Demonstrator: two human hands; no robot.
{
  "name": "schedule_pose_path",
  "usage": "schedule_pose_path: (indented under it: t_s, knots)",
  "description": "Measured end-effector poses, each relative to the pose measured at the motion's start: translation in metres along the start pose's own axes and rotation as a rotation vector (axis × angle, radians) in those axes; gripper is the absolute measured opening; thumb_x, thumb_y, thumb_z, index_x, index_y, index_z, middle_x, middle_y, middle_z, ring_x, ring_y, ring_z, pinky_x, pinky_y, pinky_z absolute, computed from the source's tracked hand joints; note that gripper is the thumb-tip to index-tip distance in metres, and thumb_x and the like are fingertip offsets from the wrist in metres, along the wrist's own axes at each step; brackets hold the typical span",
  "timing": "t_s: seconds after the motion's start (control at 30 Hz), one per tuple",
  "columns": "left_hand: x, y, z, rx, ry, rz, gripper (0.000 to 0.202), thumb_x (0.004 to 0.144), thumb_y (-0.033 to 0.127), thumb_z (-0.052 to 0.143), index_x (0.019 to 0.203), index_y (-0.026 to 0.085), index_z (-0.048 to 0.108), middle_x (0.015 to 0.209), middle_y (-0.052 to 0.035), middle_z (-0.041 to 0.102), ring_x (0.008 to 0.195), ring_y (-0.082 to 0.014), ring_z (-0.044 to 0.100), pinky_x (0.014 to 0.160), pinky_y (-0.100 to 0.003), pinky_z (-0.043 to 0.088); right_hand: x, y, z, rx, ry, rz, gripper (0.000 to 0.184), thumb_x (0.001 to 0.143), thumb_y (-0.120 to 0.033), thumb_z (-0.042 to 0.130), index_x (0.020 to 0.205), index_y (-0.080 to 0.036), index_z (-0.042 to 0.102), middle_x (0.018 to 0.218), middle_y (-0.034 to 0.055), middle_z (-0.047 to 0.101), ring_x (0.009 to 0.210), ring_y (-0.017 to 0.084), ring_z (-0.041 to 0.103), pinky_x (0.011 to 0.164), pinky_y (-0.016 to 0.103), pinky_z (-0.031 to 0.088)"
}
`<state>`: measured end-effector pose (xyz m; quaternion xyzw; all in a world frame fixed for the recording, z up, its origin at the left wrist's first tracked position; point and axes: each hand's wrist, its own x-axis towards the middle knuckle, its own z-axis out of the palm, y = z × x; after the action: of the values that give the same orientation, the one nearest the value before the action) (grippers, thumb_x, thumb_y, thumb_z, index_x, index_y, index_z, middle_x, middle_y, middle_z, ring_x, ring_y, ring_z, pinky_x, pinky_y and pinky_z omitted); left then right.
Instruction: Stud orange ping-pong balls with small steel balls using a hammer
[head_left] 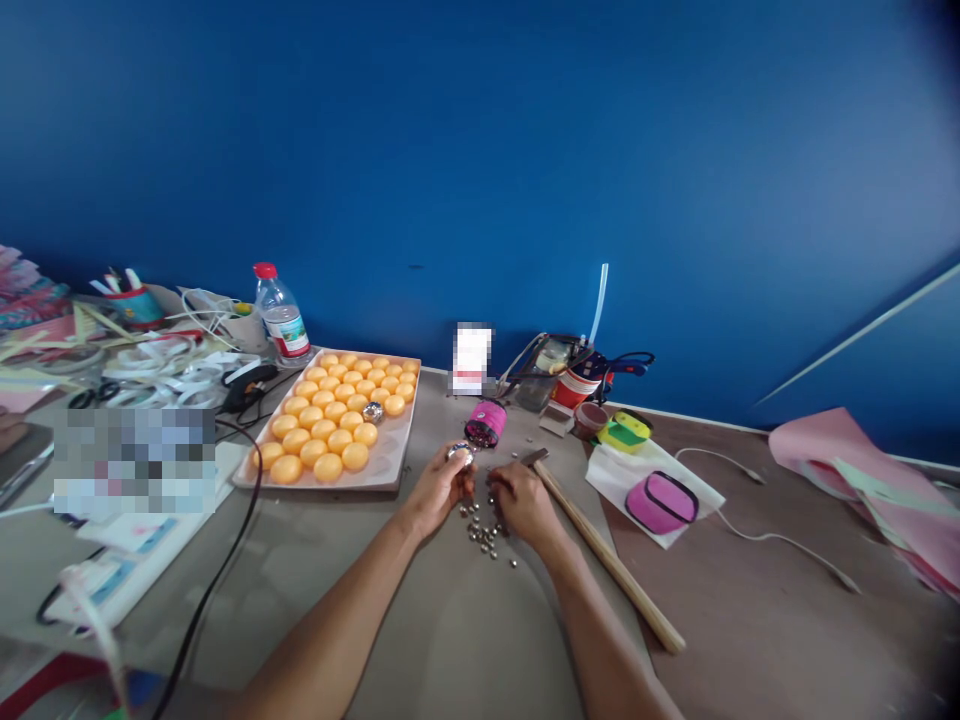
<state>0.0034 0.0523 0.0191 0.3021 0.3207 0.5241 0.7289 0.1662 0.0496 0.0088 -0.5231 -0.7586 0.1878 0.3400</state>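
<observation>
In the middle of the table, my left hand [433, 497] is closed around a shiny silver-studded ball [461, 455], held up on its fingertips. My right hand [527, 503] is just to the right, with its fingers curled down in a pinch; whatever is between them is hidden. Small silver bell-like beads [487, 540] lie scattered on the table between the two hands. Beyond them a magenta pouch [486, 423] lies on its side with its mouth towards me. A hammer [611, 560] with a wooden handle rests beside my right hand.
At left is a tray [394, 470] of orange balls [322, 430], with one silver-covered ball [373, 412] among them. A bottle [285, 320] stands behind it. At right lie a pink pouch [661, 502] on white paper, a yellow-green pouch [626, 430] and a white cable [799, 545].
</observation>
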Motion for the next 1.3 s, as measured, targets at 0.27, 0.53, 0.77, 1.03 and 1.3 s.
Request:
schedule_pose_path:
  t_s: [0.27,0.53,0.77,1.03,1.3]
  knots:
    - [-0.001,0.002,0.001,-0.011,-0.007,-0.012,0.034,0.071,0.042,0.065,0.082,0.016,0.047,0.07,0.0006,0.057,0.049,-0.007,0.049,0.049,-0.021,0.039,-0.002,-0.003,-0.01,-0.168,-0.236,0.031,0.018,0.073,-0.013,0.05,0.078,-0.019,0.066,0.084,0.0051,0.063,0.086,0.018,0.056,0.079,0.028,0.038]
    - [0.0,0.0,-0.001,-0.017,-0.051,-0.008,0.036,0.074,0.049,0.06,0.08,0.016,0.049,0.07,-0.0009,0.057,0.049,-0.0079,0.049,0.049,-0.021,0.039,-0.002,-0.01,-0.005,-0.175,-0.216,0.036,0.015,0.073,-0.013,0.049,0.074,-0.018,0.062,0.08,0.0035,0.062,0.082,0.016,0.056,0.077,0.027,0.036]
    - [0.001,0.001,-0.001,-0.105,-0.019,-0.07,0.04,0.077,0.055,0.052,0.08,0.015,0.05,0.069,-0.0021,0.057,0.048,-0.0088,0.048,0.05,-0.023,0.039,-0.002,-0.012,-0.006,-0.179,-0.258,0.021,0.018,0.072,-0.012,0.048,0.077,-0.019,0.063,0.083,0.003,0.062,0.084,0.016,0.056,0.078,0.027,0.035]
    - [0.003,0.001,-0.003,-0.149,0.001,-0.085,0.029,0.081,0.042,0.051,0.093,0.016,0.051,0.069,-0.0011,0.059,0.049,-0.0104,0.051,0.05,-0.024,0.04,-0.001,-0.009,-0.004,-0.005,-0.079,-0.033,0.014,0.067,-0.008,0.044,0.067,-0.018,0.054,0.079,0.0048,0.059,0.078,0.015,0.055,0.073,0.026,0.04]
    - [-0.001,0.002,-0.002,-0.09,-0.086,-0.05,0.036,0.076,0.041,0.062,0.099,0.015,0.054,0.074,-0.0028,0.06,0.053,-0.0103,0.053,0.052,-0.023,0.04,0.001,-0.017,-0.005,0.5,0.071,0.271,0.003,0.07,-0.019,0.05,0.067,-0.02,0.05,0.058,-0.0019,0.058,0.05,0.012,0.053,0.052,0.025,0.041]
